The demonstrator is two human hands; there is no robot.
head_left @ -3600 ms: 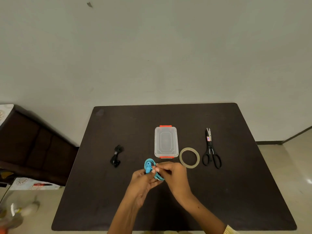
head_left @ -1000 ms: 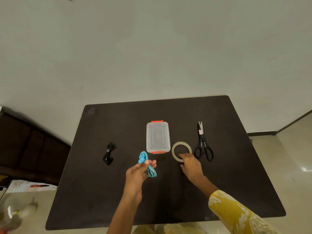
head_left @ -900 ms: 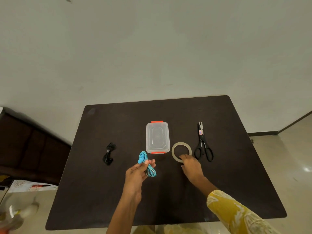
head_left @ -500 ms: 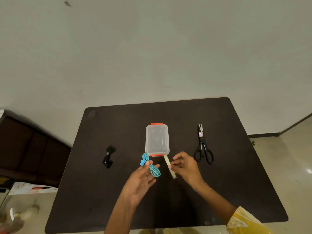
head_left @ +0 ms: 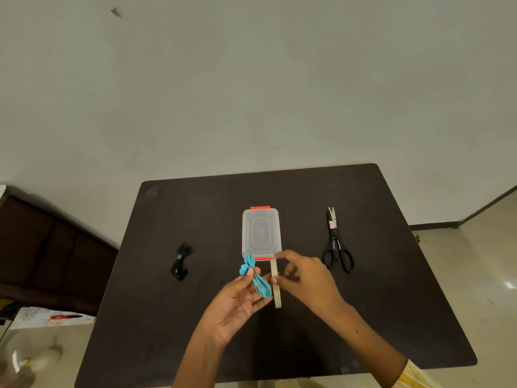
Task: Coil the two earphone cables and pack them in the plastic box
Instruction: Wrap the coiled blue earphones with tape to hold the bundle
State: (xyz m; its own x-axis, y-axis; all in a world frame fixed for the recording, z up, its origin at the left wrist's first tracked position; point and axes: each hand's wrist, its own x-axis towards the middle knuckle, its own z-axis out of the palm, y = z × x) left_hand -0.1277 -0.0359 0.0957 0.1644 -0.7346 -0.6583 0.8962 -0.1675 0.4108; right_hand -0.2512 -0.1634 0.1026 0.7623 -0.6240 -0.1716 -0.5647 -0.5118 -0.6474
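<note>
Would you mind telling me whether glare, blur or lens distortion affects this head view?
Head view: the centre is sharp; the table edges splay from the wide lens; glare spots the floor at right; the bottom-left corner is blurred.

- The desk (head_left: 391,275) is dark and matt.
- The box (head_left: 260,233) is clear, smooth plastic with orange clips.
- The scissors (head_left: 335,245) have metal blades and glossy black handles.
- The floor (head_left: 481,261) is glossy.
</note>
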